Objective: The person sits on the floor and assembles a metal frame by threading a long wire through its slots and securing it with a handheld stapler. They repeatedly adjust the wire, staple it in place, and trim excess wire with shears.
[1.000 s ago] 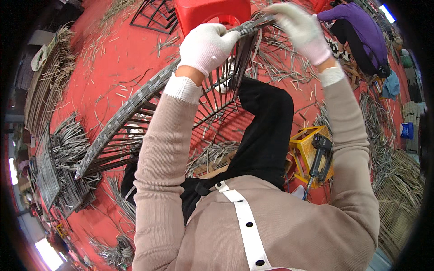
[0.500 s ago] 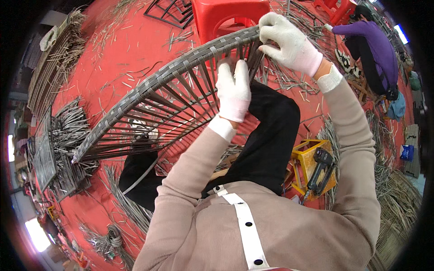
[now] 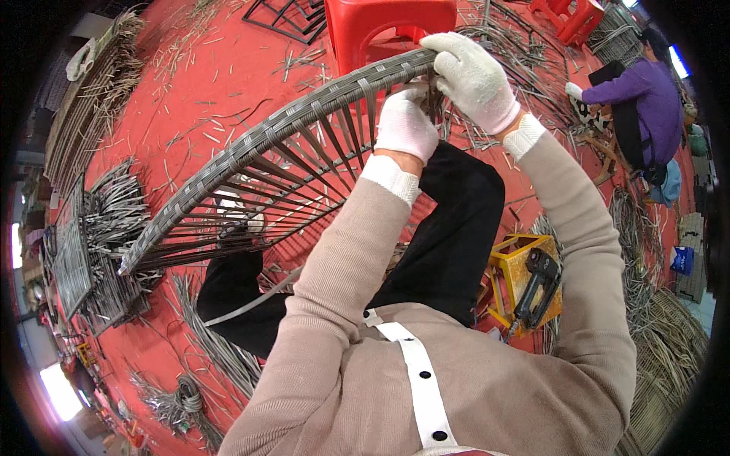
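Observation:
A curved frame (image 3: 251,148), its rim wrapped in grey flat wicker strips and many strips stretched across its inside, slants from lower left to upper right before me. My right hand (image 3: 477,82), in a white glove, is closed round the rim's upper right end. Just below that end, my gloved left hand (image 3: 407,128) has its fingers curled in among the strips. Its fingertips are partly hidden, so what they pinch cannot be made out. One loose pale strip (image 3: 255,302) crosses my left leg and passes behind my left forearm.
A red plastic stool (image 3: 380,26) stands beyond the frame. Beside my right leg, a black hand tool (image 3: 536,292) rests on a yellow box-like stand (image 3: 506,262). Grey strips (image 3: 122,205) lie heaped at left. A person in purple (image 3: 639,99) crouches at far right.
My left hand has moved up and right, its fingers curling in near the rim's end. My right hand has shifted slightly left and down on the rim.

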